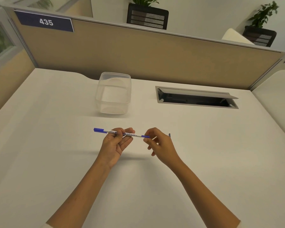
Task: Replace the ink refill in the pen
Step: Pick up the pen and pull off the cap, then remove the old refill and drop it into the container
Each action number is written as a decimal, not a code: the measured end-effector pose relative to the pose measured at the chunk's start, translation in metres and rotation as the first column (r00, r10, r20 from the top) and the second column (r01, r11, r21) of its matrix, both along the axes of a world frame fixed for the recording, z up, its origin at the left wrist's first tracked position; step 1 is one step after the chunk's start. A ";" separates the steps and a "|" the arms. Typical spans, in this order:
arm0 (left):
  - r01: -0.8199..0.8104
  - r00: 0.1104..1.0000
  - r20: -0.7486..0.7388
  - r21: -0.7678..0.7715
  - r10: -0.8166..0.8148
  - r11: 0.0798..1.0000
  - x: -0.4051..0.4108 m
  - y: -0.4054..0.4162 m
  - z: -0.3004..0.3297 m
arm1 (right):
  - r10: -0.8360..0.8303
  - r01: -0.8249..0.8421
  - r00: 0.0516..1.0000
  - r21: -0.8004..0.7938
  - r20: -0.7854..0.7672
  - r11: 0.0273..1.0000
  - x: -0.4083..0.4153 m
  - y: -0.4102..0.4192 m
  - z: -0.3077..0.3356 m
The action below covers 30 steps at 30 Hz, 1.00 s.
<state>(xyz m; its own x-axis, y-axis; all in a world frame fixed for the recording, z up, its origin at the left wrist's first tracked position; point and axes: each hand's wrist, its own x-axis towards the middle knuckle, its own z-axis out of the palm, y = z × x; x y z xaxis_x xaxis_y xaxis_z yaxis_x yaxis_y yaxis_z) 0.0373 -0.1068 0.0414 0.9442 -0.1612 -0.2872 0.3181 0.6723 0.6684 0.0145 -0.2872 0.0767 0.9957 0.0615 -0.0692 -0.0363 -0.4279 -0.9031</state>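
Two hands on one pen (122, 133), held level above the desk (56, 145) w/ nothing else in play yet. Starting at the left: the blue capped end sticks out free past my left hand (116, 143), so that side is left alone for now. My left hand is pinching the white barrel btwn thumb and the first fingers, palm turned up, other fingers loose. I read that as the anchor grip, holding the body steady so the other end can be worked. Printed label faces up, approx mid-barrel.

Moving right: the short blue end piece sits at the fingertips of my right hand (160, 143), thumb and forefinger closed on it, remaining fingers curled under. Prob the part that twists or pulls off to reach the refill, though I can't tell from here if it's loosened at all. A small blue bit (169, 135) shows just behind my right hand; can't tell what it is.

Further back, a clear plastic tub (113, 94) stands empty near the partition, well apart from the pen, maybe for loose parts. Right of it, an open cable hatch (197, 97) in the desk, best kept away from small pieces. No spare refill in view.
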 end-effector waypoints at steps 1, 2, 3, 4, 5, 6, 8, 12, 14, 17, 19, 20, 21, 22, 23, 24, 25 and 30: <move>0.004 1.000 0.000 -0.002 -0.004 1.000 0.001 0.001 -0.003 | -0.016 0.016 1.000 -0.001 -0.004 1.000 0.001 -0.001 -0.002; 0.012 1.000 0.000 -0.007 -0.012 1.000 0.002 0.001 -0.005 | -0.035 0.035 0.999 -0.004 -0.010 0.999 0.001 -0.001 -0.005; 0.022 1.000 0.000 -0.017 -0.022 1.000 0.002 0.002 -0.008 | -0.056 0.056 0.998 0.000 -0.021 0.998 0.002 -0.002 -0.008; 0.032 0.999 0.000 -0.027 -0.032 0.999 0.003 0.004 -0.010 | -0.084 0.084 0.996 0.010 -0.031 0.996 0.002 -0.002 -0.012; 0.043 0.999 -0.002 -0.030 -0.043 0.999 0.003 0.006 -0.014 | -0.116 0.116 0.993 0.022 -0.035 0.993 0.003 -0.003 -0.016; 0.057 0.998 -0.005 -0.025 -0.057 0.998 0.004 0.007 -0.017 | -0.147 0.148 0.988 0.034 -0.035 0.988 0.004 -0.004 -0.020; 0.087 0.996 -0.025 0.004 -0.087 0.996 0.006 0.010 -0.024 | -0.202 0.206 0.978 0.066 -0.058 0.976 0.007 -0.008 -0.029; 0.117 0.990 -0.090 0.097 -0.108 0.988 0.006 0.013 -0.037 | -0.282 0.300 0.951 0.159 -0.125 0.941 0.010 -0.014 -0.047; 0.126 0.987 -0.115 0.128 -0.112 0.984 0.007 0.015 -0.042 | -0.325 0.337 0.940 0.132 -0.106 0.932 0.013 -0.014 -0.058; 0.141 0.982 -0.146 0.174 -0.116 0.975 0.007 0.015 -0.049 | -0.340 0.340 0.940 -0.005 0.005 0.940 0.016 -0.012 -0.072; 0.129 0.982 -0.163 0.200 -0.097 0.971 0.006 0.014 -0.053 | -0.299 0.309 0.950 -0.136 0.090 0.941 0.017 -0.010 -0.081; 0.113 0.983 -0.168 0.208 -0.078 0.972 0.006 0.014 -0.054 | -0.270 0.293 0.954 -0.218 0.127 0.931 0.017 -0.009 -0.086; 0.093 0.983 -0.173 0.213 -0.056 0.973 0.006 0.014 -0.055 | -0.247 0.284 0.956 -0.283 0.161 0.916 0.016 -0.008 -0.091; 0.076 0.983 -0.178 0.217 -0.037 0.973 0.006 0.014 -0.055 | -0.231 0.284 0.954 -0.322 0.193 0.903 0.016 -0.007 -0.095; 0.064 0.983 -0.184 0.223 -0.022 0.973 0.007 0.013 -0.055 | -0.219 0.288 0.949 -0.347 0.225 0.893 0.016 -0.006 -0.099; 0.055 0.982 -0.188 0.232 -0.010 0.971 0.007 0.013 -0.054 | -0.209 0.295 0.944 -0.365 0.257 0.883 0.015 -0.005 -0.102; 0.050 0.981 -0.192 0.250 -0.001 0.967 0.008 0.013 -0.053 | -0.200 0.302 0.937 -0.380 0.285 0.874 0.015 -0.005 -0.104; -0.039 0.995 -0.045 0.615 0.085 0.787 0.008 0.000 -0.043 | -0.169 0.312 0.925 -0.424 0.340 0.850 0.014 -0.003 -0.107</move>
